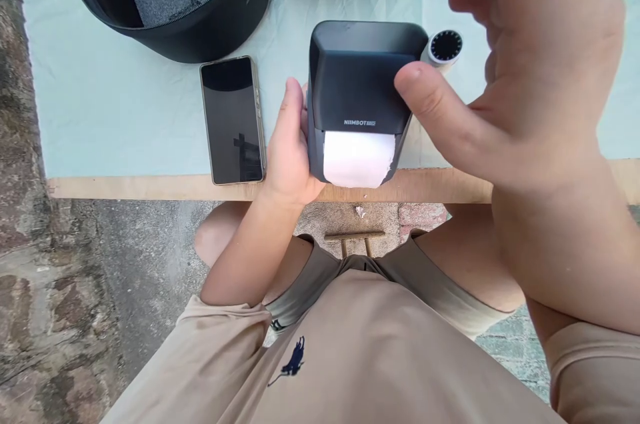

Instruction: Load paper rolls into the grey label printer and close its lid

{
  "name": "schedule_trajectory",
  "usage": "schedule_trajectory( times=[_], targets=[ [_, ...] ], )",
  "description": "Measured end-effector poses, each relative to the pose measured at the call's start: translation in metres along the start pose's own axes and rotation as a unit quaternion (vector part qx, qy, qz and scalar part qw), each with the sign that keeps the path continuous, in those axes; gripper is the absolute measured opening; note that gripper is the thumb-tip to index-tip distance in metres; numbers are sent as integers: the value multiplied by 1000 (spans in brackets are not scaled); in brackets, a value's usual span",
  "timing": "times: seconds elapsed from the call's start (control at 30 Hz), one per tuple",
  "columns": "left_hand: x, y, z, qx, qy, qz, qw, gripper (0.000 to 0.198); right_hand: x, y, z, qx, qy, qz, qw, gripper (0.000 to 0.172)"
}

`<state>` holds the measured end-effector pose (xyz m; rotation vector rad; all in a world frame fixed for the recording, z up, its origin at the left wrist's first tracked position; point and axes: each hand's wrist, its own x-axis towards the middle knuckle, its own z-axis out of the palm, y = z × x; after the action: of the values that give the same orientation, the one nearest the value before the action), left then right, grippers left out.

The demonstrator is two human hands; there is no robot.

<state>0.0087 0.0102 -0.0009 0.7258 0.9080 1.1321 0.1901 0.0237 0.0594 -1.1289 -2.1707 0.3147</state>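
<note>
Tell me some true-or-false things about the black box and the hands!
1. The left hand holds the printer by its side. True.
2. The phone screen is lit up. False: it is dark.
3. White paper shows at the printer's front. True.
4. The phone lies right of the printer. False: it lies to its left.
5. The right hand holds the phone. False: its thumb is at the printer, away from the phone.
</note>
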Motion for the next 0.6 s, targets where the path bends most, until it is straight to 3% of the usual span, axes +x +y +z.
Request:
schedule_trajectory(
  times=[0.17,0.43,0.6],
  targets=[
    [0,-6,-1,-25,9,6,1000,50,-1,3,0,3,-46,-68,997,40],
    [0,-9,-3,-51,48,13,997,35,-5,-1,-4,2,-94,-55,994,45],
    [1,-6,-4,-61,64,9,996,30,2,-9,-9,-10,-51,-33,998,43]
  ],
)
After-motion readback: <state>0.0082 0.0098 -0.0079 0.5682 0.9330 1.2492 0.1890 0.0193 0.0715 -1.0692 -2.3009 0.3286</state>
